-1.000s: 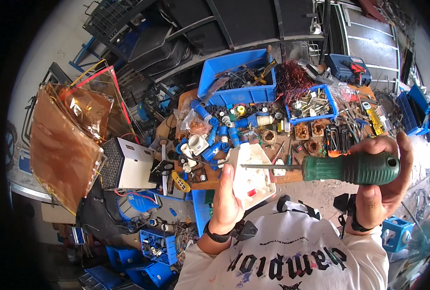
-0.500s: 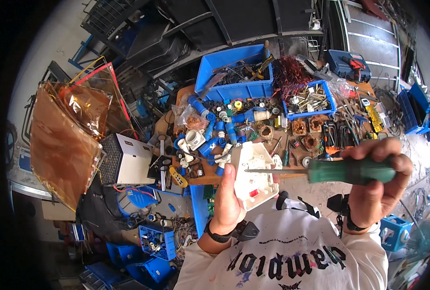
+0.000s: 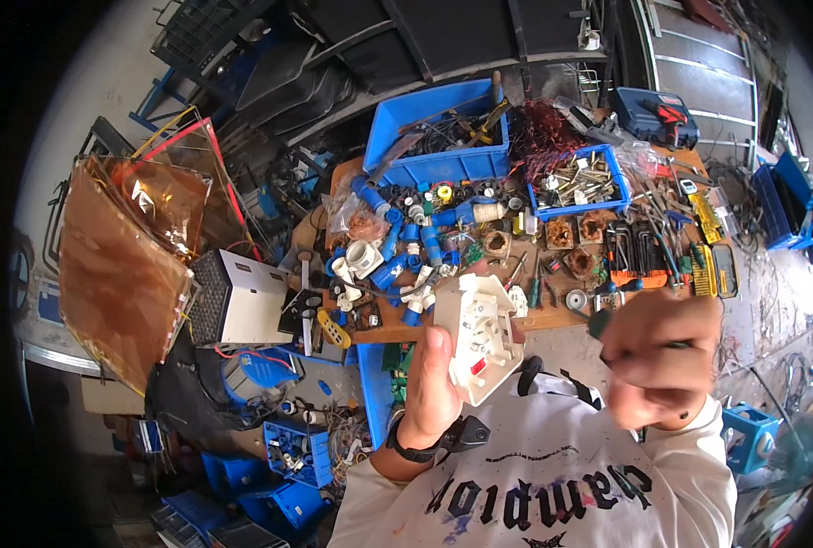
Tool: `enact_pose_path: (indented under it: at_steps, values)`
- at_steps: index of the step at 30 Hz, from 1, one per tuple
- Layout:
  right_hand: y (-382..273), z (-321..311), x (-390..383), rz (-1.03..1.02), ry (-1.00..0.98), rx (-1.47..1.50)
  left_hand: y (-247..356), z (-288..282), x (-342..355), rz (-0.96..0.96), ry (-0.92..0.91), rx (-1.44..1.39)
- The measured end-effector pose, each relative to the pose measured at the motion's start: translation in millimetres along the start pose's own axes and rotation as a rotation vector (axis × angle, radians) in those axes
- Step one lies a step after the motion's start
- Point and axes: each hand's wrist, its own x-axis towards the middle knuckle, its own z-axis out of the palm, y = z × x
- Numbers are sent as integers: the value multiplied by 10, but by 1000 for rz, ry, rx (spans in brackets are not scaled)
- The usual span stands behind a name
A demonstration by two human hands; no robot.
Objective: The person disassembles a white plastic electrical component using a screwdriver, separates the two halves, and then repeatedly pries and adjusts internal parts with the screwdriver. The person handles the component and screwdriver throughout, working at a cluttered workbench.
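My left hand (image 3: 432, 391) holds a white plastic housing (image 3: 481, 340) by its left side, thumb up along the edge. The housing is tilted, its hollow inside showing moulded posts and a small red part near the bottom. To its right, apart from it, my right hand (image 3: 660, 358) is closed and blurred by motion. A dark green end of the screwdriver (image 3: 597, 323) sticks out of that fist on the left; the rest of the handle is covered by the fingers, and the blade cannot be made out.
Beyond my hands, a wooden workbench (image 3: 553, 318) carries blue and white plug parts (image 3: 393, 274), a blue crate of tools (image 3: 438, 169), a blue tray of bolts (image 3: 578, 210) and hex keys (image 3: 639, 251). At the left stand brown sheets (image 3: 119, 274). Blue bins (image 3: 297, 452) lie low on the left.
My right hand has drawn the screwdriver away from the housing and turned it, so its blade no longer shows across the housing. The left hand and the housing have hardly moved.
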Motion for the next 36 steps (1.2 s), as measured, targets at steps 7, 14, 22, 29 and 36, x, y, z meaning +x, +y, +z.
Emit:
enact_pose_path:
  at_steps: [7,14,22,29,36]
  values:
    - [51,296,83,132,-258,-245,70,230,13,122,67,190]
    - [94,346,60,154,-237,-224,59,159,42,122,6,306]
    - [59,343,112,267,-228,-112,106,118,69,117,-55,361]
    - [35,328,183,497,-250,90,93,98,76,61,-42,250]
    - [5,317,201,453,-283,32,101,109,7,-48,-58,107]
